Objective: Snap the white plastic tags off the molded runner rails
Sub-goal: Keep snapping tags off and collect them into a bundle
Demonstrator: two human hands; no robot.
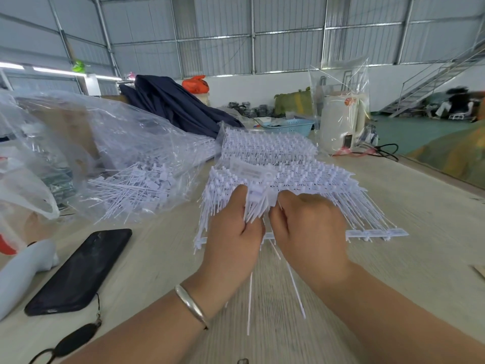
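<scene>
A bundle of white plastic tags, light, thin and springy, is held above the table in the curled grip of the left hand and right hand, best gripped near the stiff runner rails

Surface: pale wood-grain table.
Centre: stacked white plastic runner rails with tags.
Left: black flat smartphone; clear plastic bag of loose white tags.
Far side: blue plastic basket; folded dark navy cloth.
</scene>
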